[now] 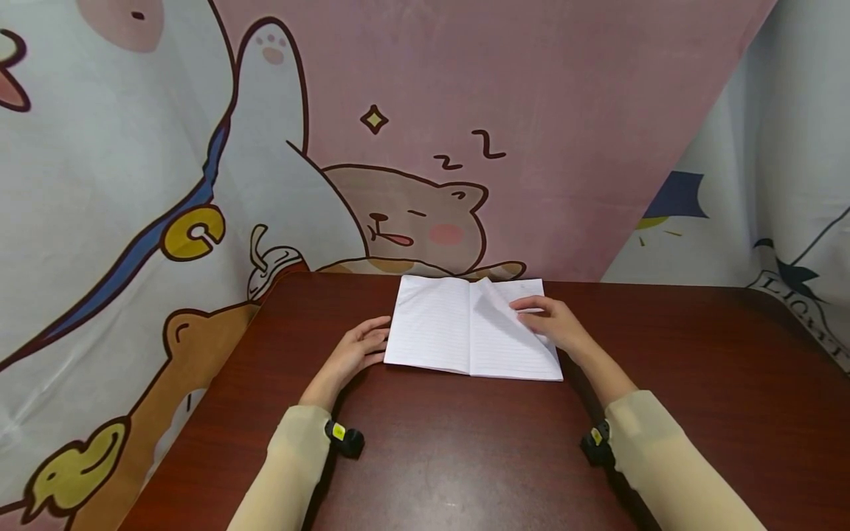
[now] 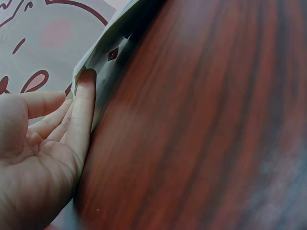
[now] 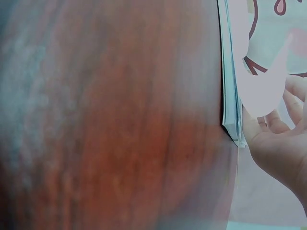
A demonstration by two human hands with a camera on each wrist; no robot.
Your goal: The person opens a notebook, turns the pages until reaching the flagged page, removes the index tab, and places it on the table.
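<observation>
An open notebook (image 1: 432,324) with ruled white pages lies on the dark wooden table. One page on its right half is lifted, its corner curving up toward the middle; this lifted page (image 3: 264,91) covers some fingertips in the right wrist view. My right hand (image 1: 554,321) is over the notebook's right side, its extended fingers touching the lifted page. At the left edge, my left hand (image 1: 355,350) rests on its side with fingers loosely extended. In the left wrist view, the little finger (image 2: 84,105) reaches right to the notebook's edge.
The brown table (image 1: 438,450) spreads around the notebook. Behind it hangs a pink and white cloth (image 1: 564,133) printed with cartoon animals, reaching down to the table's back and left edges. Each sleeve cuff has a small black camera (image 1: 347,440) strapped at the wrist.
</observation>
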